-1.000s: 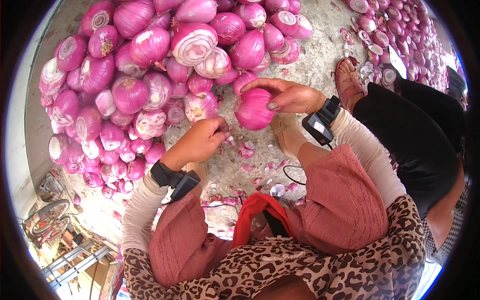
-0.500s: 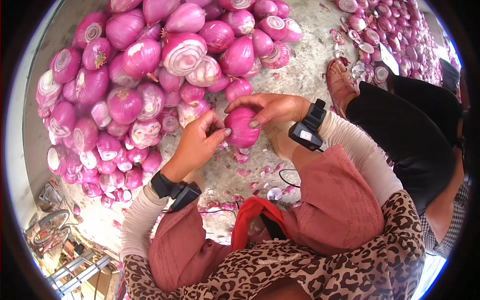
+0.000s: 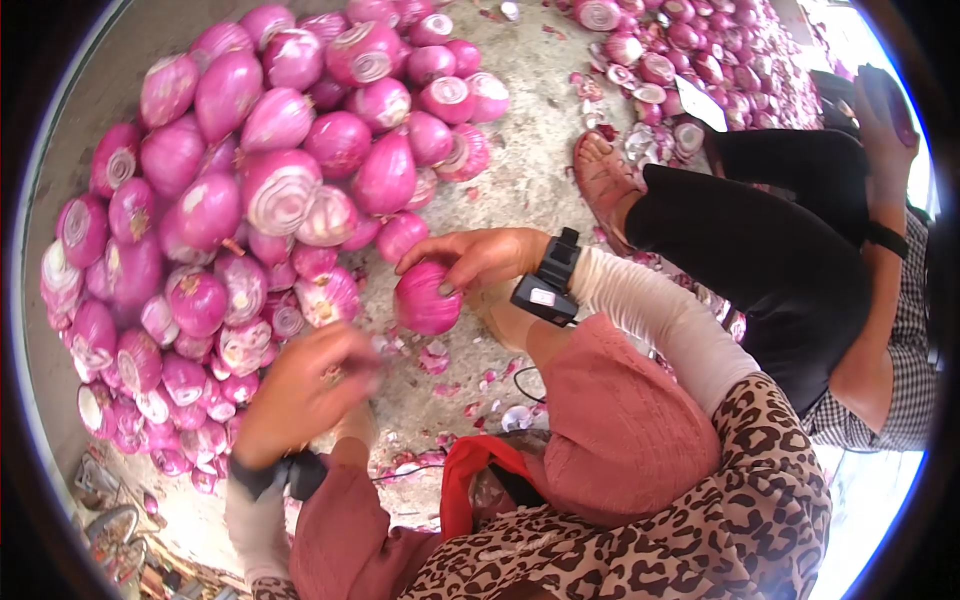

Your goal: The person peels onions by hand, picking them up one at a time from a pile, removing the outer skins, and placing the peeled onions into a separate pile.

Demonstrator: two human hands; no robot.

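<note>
My right hand (image 3: 490, 257) grips a peeled red onion (image 3: 425, 303) between thumb and fingers, over the concrete floor. My left hand (image 3: 310, 390) is apart from that onion, lower and to the left, near the edge of the big pile of onions (image 3: 280, 190). Its fingers look bent, but motion blurs them, and whether anything is in them I cannot make out. Many onions in the pile have their ends cut off, showing pale rings.
Bits of onion skin (image 3: 433, 357) are scattered on the concrete floor (image 3: 520, 100). At the upper right lies another onion heap (image 3: 690, 50). A co-worker's black-trousered leg (image 3: 750, 240) and sandalled foot (image 3: 605, 180) are on my right; that person's raised hand (image 3: 885, 120) holds something dark.
My left hand has let go of the onion and swung down and left. The onion stays in my right hand. My view has turned, and the co-worker's hand has come into sight.
</note>
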